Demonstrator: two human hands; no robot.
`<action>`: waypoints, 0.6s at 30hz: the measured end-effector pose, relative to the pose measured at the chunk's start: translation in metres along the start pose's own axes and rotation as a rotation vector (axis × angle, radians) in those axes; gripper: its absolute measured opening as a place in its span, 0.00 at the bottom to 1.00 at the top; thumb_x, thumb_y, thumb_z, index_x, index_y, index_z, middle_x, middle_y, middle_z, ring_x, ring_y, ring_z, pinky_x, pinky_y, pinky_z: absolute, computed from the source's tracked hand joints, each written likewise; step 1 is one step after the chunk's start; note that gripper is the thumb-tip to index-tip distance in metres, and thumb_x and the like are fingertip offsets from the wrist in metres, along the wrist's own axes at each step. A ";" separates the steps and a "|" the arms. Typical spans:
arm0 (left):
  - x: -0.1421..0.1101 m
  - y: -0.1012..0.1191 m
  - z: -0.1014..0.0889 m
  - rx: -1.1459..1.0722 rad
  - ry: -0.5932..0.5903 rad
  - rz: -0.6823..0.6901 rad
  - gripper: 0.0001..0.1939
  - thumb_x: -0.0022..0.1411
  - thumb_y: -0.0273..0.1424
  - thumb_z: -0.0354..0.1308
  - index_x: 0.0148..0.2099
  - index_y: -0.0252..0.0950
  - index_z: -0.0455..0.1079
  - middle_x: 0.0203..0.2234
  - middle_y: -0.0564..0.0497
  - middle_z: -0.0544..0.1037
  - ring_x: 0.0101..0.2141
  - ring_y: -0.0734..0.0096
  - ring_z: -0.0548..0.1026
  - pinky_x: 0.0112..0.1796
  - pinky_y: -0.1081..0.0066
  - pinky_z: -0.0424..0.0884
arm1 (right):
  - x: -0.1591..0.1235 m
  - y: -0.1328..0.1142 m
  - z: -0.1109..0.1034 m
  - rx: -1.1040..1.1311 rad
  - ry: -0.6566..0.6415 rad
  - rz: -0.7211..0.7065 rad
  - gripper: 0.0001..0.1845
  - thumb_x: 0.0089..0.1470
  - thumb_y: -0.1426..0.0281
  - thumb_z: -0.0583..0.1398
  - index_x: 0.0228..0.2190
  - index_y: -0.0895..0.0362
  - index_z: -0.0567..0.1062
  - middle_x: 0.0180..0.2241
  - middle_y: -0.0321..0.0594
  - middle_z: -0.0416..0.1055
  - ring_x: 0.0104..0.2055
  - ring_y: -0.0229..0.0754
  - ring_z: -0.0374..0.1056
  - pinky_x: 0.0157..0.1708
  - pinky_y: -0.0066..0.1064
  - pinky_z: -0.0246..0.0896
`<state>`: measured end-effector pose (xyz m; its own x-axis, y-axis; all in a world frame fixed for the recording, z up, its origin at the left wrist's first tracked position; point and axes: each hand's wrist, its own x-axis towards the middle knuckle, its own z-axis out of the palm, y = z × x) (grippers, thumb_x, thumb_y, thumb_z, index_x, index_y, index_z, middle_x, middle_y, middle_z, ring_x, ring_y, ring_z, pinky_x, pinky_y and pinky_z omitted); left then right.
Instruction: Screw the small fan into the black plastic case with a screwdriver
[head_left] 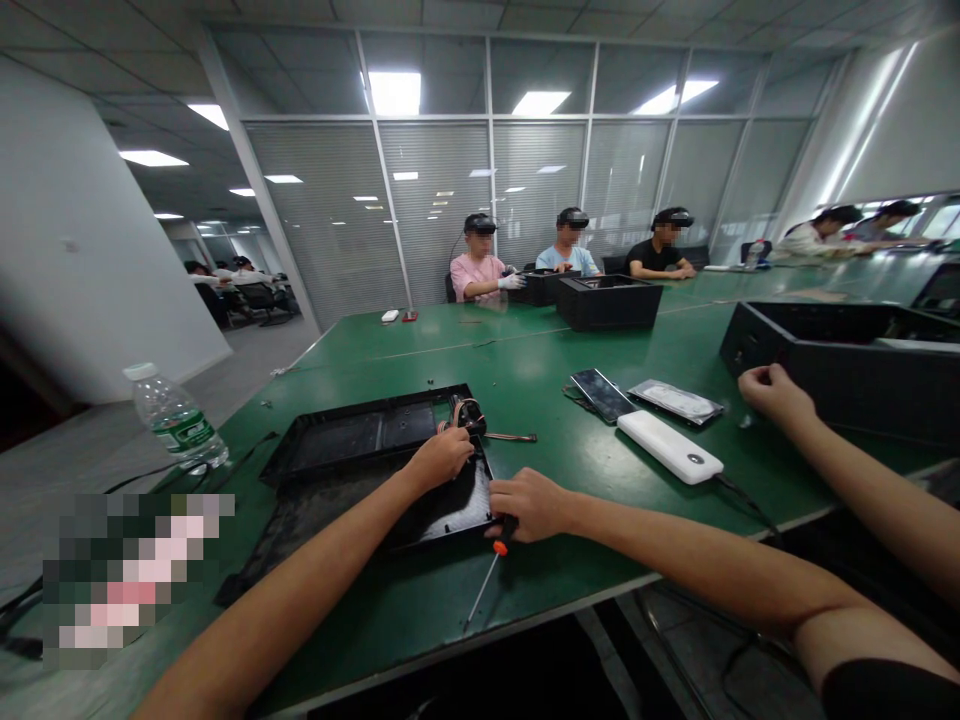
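Note:
My left hand [444, 457] is closed, fingertips together, over the edge of a black plastic panel [330, 500]. What it pinches, if anything, is hidden. Just beyond it, a small dark part with a bundle of coloured wires [466, 412] sits at the corner of a second black panel [349, 440]. A screwdriver [487, 580] with a black and orange handle is gripped in my right hand [529, 503], its shaft slanting down toward the table's near edge. The fingers of that hand also reach the panel's right edge.
A white power bank [667, 447], a phone [602, 395] and a hard drive [676, 400] lie to the right. Beyond them, a co-worker's hand [780, 398] is by a black case [847, 370]. A water bottle [176, 420] stands at left. Several people sit across the green table [450, 350].

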<state>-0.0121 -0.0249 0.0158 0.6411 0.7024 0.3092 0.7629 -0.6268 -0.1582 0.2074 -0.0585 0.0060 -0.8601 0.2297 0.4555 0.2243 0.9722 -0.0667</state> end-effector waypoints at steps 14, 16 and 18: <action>0.001 0.005 0.002 -0.021 0.082 -0.068 0.13 0.62 0.26 0.44 0.30 0.32 0.68 0.30 0.47 0.67 0.33 0.70 0.65 0.39 0.68 0.63 | 0.004 0.002 0.003 0.030 -0.017 0.047 0.09 0.51 0.64 0.54 0.24 0.52 0.69 0.26 0.37 0.66 0.25 0.32 0.61 0.21 0.25 0.51; 0.001 0.006 0.002 -0.014 0.079 -0.068 0.13 0.62 0.26 0.44 0.30 0.32 0.68 0.30 0.47 0.67 0.34 0.69 0.65 0.40 0.68 0.63 | 0.005 0.004 0.004 -0.003 -0.060 -0.021 0.10 0.50 0.62 0.55 0.24 0.55 0.69 0.26 0.38 0.66 0.24 0.32 0.60 0.21 0.25 0.50; 0.002 0.007 0.002 0.006 0.065 -0.066 0.13 0.62 0.26 0.44 0.30 0.32 0.68 0.30 0.47 0.67 0.33 0.69 0.65 0.39 0.68 0.63 | 0.006 0.004 0.004 -0.020 -0.063 -0.045 0.13 0.49 0.60 0.56 0.25 0.57 0.68 0.26 0.37 0.66 0.23 0.32 0.59 0.20 0.26 0.49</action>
<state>-0.0057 -0.0273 0.0136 0.5826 0.7189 0.3792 0.8042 -0.5774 -0.1410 0.2010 -0.0530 0.0045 -0.8963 0.1888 0.4012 0.1935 0.9807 -0.0291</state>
